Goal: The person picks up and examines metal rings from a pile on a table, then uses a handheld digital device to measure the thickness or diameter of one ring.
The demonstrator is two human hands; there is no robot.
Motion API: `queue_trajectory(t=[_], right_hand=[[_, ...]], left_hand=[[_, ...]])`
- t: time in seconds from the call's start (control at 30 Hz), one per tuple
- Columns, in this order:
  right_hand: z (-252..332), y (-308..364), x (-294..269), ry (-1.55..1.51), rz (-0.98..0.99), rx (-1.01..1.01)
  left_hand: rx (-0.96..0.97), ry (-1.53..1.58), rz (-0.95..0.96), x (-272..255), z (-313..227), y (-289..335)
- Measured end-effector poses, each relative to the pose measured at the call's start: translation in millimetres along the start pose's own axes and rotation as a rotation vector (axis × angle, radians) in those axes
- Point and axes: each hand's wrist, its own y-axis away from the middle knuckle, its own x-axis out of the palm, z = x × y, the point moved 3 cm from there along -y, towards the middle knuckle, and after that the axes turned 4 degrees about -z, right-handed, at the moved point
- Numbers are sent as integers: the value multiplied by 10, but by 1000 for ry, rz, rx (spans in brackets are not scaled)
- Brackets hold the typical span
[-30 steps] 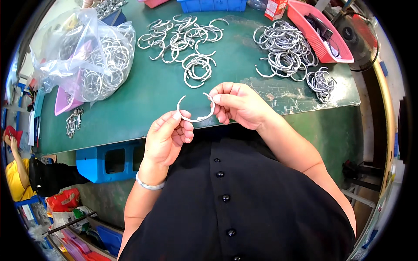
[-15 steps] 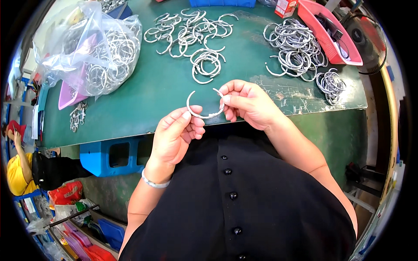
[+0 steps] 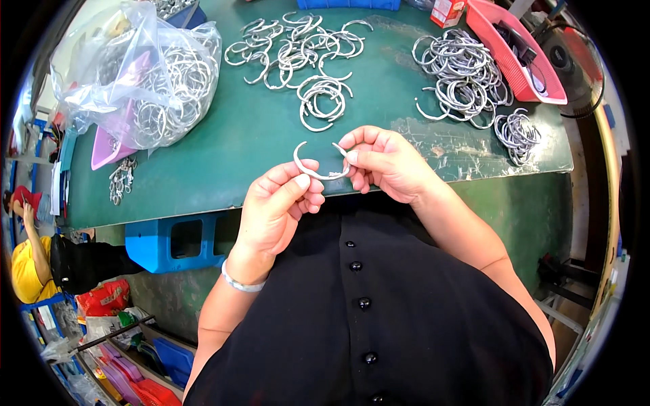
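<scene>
An open silver cuff bangle (image 3: pixel 299 160) is held up between my two hands, just over the table's front edge, its gap facing away from me. My left hand (image 3: pixel 276 205) pinches its lower left curve between thumb and fingers. On the other side, my right hand (image 3: pixel 382 162) grips the right arm of the same bangle with thumb and fingertips. Beyond my hands lies a loose spread of similar bangles (image 3: pixel 321 101) on the green table (image 3: pixel 203 179). A denser heap of bangles (image 3: pixel 464 74) lies to the right, with a smaller pile (image 3: pixel 518 137) nearer the edge.
At the left, a clear plastic bag (image 3: pixel 179 95) full of bangles rests on a pink basket (image 3: pixel 108 145), beside small metal pieces (image 3: pixel 122 181). A coral basket (image 3: pixel 518 61) and a fan (image 3: pixel 575 64) stand at the right. A blue stool (image 3: pixel 156 247) is under the table; a person in yellow (image 3: pixel 30 271) is far left.
My left hand has shifted slightly right and its thumb sits further along the bangle, which is tilted a little differently. My right hand keeps its hold almost unmoved.
</scene>
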Motion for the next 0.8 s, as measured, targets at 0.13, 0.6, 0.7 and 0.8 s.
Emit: queue_trajectory(t=[0.13, 0.6, 0.7, 0.8], right_hand=[[-1, -1, 10, -5, 0, 22], [-39, 21, 83, -197, 59, 66], [-59, 18, 72, -222, 66, 61], [-71, 21, 75, -249, 70, 47]], left_hand=[[29, -7, 18, 50, -38, -42], [137, -111, 60, 229, -187, -227], [175, -156, 70, 243, -197, -231], [202, -185, 88, 253, -199, -227]])
